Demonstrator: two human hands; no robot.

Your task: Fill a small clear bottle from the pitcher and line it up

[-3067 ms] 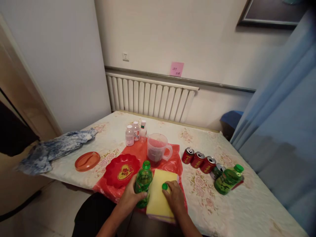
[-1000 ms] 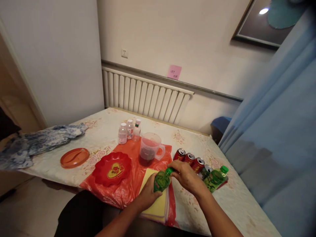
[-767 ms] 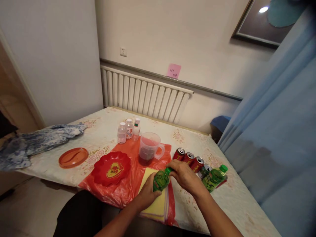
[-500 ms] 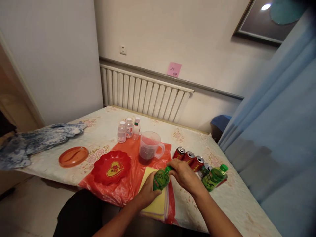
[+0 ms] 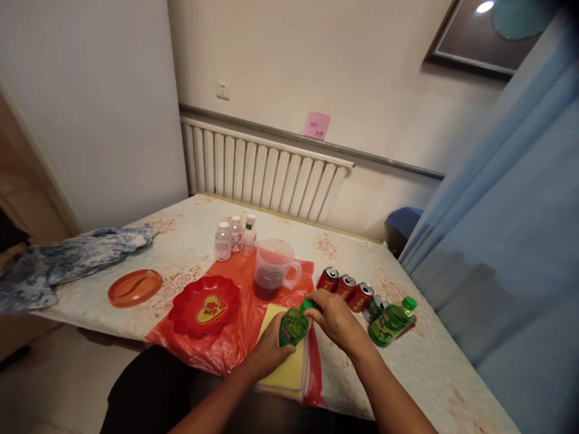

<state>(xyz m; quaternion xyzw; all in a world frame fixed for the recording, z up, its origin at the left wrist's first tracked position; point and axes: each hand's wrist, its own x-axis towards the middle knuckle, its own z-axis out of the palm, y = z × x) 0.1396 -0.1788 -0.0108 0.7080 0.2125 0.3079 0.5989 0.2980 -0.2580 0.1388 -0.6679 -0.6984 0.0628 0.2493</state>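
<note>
My left hand (image 5: 270,349) is wrapped round the body of a green-labelled plastic bottle (image 5: 294,327), tilted over a stack of yellow cloths (image 5: 284,375). With its fingers, my right hand (image 5: 335,317) grips the bottle's green cap (image 5: 307,305). Whether the cap is loose I cannot tell. Just beyond the hands, a clear measuring jug (image 5: 274,268) holds dark liquid and stands on a red plastic sheet (image 5: 244,325). A second green bottle (image 5: 389,325) stands to the right, beside a row of drink cans (image 5: 346,287), several of them red.
A red scalloped tray (image 5: 185,310) lies on the sheet's left part, with an orange lid (image 5: 134,288) further left. Small clear bottles (image 5: 223,243) with white caps stand behind. Patterned fabric (image 5: 90,259) covers the table's left end. A radiator (image 5: 262,172) runs along the wall.
The right fingers have shifted slightly around the cap, and the bottle has moved a little left. The view has shifted slightly; the other things stay in place.
</note>
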